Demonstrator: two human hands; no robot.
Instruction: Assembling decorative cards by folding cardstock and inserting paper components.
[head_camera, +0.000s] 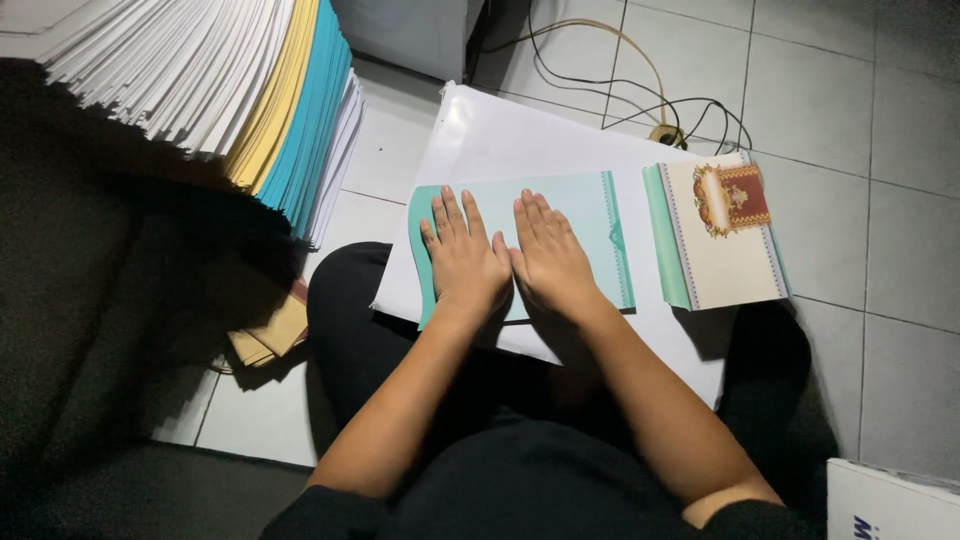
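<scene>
teal card (560, 215) under flat left hand (463, 262), right hand (549, 258)

hands (505, 258) on card (575, 235); card on board (500, 135); stack (715, 235) right

Black short-sleeved top, black trousers; forearms bare; left hand (462, 262) and right hand (549, 258) without rings

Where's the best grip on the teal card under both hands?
Probably its right short edge, the patterned border, coming from the right. The teal card lies flat on the white board, the left hand and right hand press on its left and middle, and a gap separates that edge from the card stack.
</scene>
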